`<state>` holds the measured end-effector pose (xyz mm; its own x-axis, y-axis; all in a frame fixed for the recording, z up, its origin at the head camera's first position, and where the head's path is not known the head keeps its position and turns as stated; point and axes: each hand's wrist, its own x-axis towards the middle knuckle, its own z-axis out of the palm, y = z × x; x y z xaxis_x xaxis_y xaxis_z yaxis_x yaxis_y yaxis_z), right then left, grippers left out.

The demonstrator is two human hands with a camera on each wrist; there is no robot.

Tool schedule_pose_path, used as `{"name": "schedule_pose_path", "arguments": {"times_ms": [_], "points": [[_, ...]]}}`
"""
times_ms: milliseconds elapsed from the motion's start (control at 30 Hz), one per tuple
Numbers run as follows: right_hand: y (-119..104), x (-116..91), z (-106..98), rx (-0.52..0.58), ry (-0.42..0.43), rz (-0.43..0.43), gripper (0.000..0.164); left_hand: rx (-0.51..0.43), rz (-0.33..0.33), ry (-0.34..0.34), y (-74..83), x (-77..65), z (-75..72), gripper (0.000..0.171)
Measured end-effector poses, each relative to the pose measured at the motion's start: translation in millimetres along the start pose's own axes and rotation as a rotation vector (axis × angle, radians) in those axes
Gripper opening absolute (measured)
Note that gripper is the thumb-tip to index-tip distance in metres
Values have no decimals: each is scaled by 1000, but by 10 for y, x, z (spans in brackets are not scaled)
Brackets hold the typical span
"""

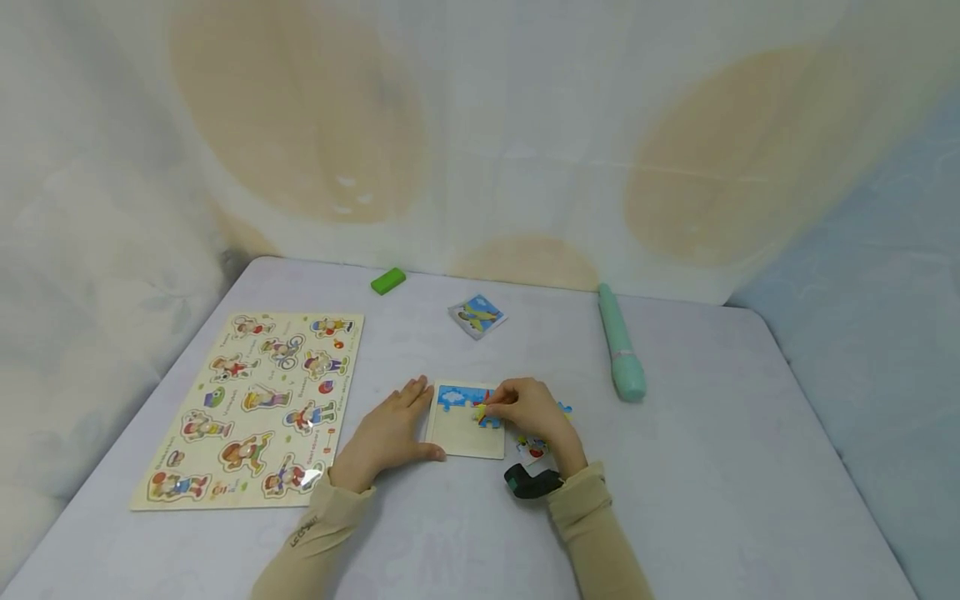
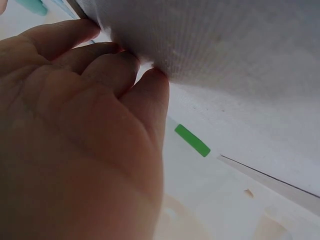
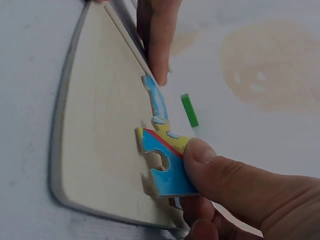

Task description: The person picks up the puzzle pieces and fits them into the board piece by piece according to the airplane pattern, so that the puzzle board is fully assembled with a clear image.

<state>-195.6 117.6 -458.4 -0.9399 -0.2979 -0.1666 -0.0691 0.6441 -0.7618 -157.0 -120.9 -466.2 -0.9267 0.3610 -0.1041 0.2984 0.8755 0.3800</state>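
Right grip [image 3: 237, 192], piece [image 3: 172, 181], notch toward board [image 3: 100, 125]

Green block [image 1: 387, 282] beyond picture board [image 1: 242, 420]

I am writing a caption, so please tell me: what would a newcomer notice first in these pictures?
Probably the large cartoon-character board, at the left of the table. Then the jigsaw tray at the centre, where the right hand pinches a blue-yellow piece. A mint-green tapered object lies farther right.
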Motion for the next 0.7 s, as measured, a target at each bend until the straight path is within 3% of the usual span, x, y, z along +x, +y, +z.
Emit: {"name": "schedule_pose_path", "arguments": {"times_ms": [233,700], "points": [[-44,2,88,-77,49,36,7,0,6,1,-1,-1,1,103],[-35,1,92,-88,88,41,16,-8,13,6,20,-21,-26,102]]}}
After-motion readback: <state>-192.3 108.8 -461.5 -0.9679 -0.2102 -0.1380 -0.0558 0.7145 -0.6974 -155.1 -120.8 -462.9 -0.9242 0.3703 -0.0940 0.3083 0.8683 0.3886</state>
